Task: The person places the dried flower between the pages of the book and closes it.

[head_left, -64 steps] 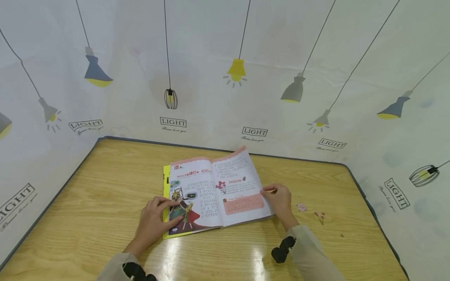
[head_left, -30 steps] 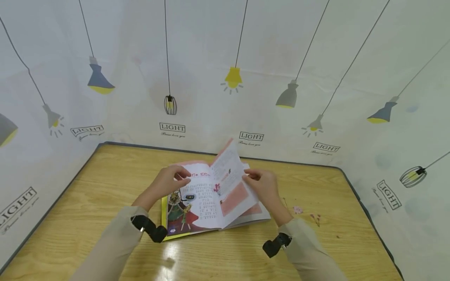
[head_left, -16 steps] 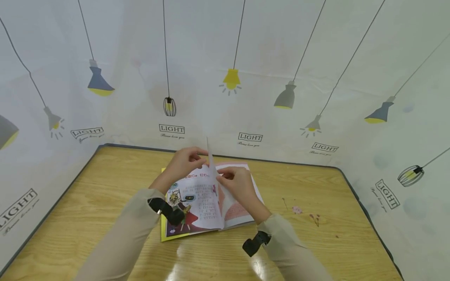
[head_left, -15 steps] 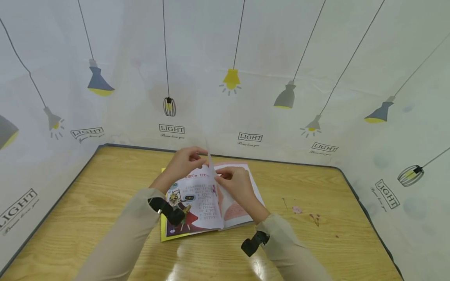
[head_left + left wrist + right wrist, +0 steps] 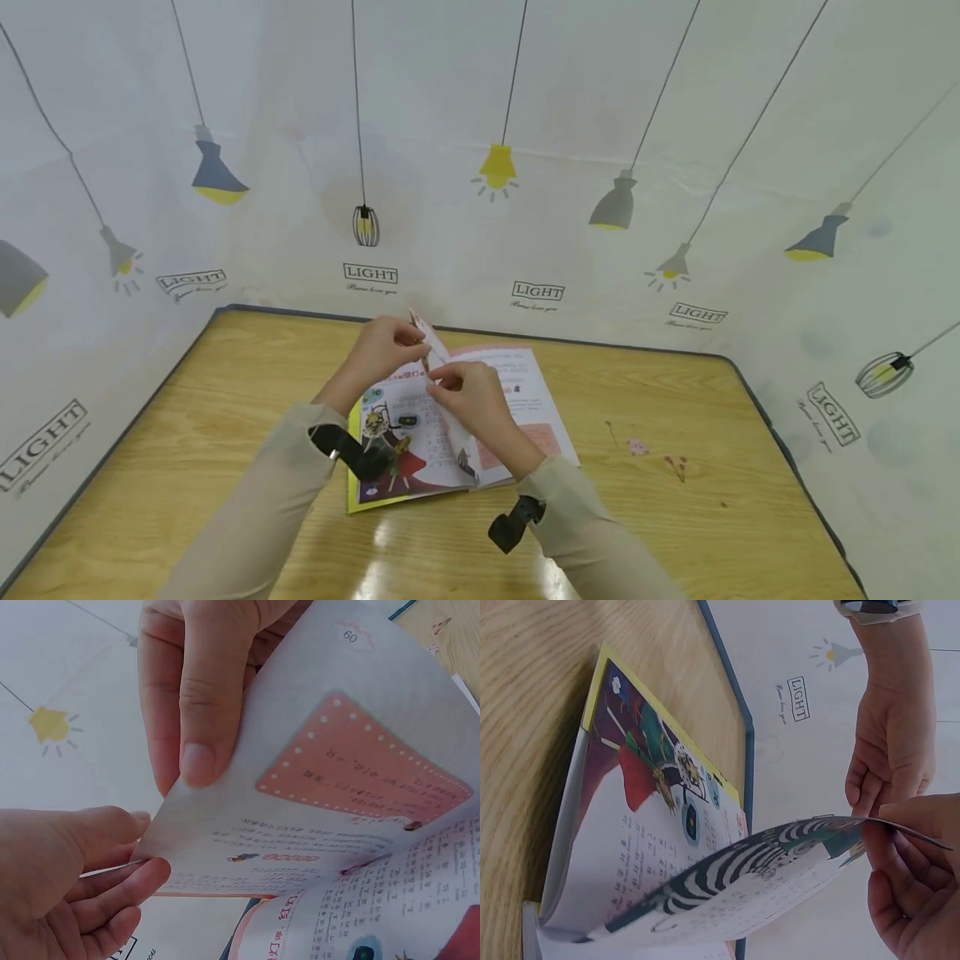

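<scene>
An open illustrated book [image 5: 536, 408] lies on the wooden table, its yellow cover edge showing on the left. One page [image 5: 300, 667] is lifted off it and leans leftward over the left-hand page. My left hand [image 5: 384, 352] pinches this page near its top corner. Lower on the same edge, my right hand [image 5: 477, 402] grips it between thumb and fingers. In the right wrist view, the page's underside [image 5: 712, 881] shows a zebra-striped drawing, with the right hand [image 5: 919, 877] at its edge and the left hand [image 5: 892, 731] just beyond.
Right of the book on the table [image 5: 247, 417] lie a pink pressed flower [image 5: 637, 447], a sprig with red buds [image 5: 677, 468] and a thin stem [image 5: 611, 433]. A white lamp-printed sheet [image 5: 450, 108] stands around the table's back and sides.
The page has swung from right to left past upright. My left hand rose from the book's left side to the page's top edge; my right hand moved left with the page.
</scene>
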A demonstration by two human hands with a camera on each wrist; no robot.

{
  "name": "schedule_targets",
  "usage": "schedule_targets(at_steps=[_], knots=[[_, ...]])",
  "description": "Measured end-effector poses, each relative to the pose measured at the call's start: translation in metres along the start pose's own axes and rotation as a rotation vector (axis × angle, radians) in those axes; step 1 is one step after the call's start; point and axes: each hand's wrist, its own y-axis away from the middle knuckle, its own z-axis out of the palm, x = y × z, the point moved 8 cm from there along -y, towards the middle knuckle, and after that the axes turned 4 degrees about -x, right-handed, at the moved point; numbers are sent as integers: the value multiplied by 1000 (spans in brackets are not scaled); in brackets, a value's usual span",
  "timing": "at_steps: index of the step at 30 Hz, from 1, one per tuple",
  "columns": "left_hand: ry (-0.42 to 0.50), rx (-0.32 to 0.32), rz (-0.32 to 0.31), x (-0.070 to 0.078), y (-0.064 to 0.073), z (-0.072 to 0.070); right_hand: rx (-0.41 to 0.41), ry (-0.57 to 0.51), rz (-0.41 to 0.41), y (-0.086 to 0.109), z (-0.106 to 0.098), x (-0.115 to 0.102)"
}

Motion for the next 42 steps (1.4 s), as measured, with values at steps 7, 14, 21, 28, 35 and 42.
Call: schedule_targets(at_steps=[7,14,21,28,35,42], knots=[[12,-20,-71,-13,6,2,-47,-43,14,2,12,3],[22,-11,-152,-30,16,2,-118,-114,29,5,18,9],[35,14,-169,-51,27,1,-92,-81,15,10,8,23],[29,38,-154,-71,39,4,-30,-71,120,20,-16,64],[34,51,-161,-89,48,8,56,-27,246,35,-50,114],[40,51,-170,-116,52,16,90,28,358,54,-90,161]])
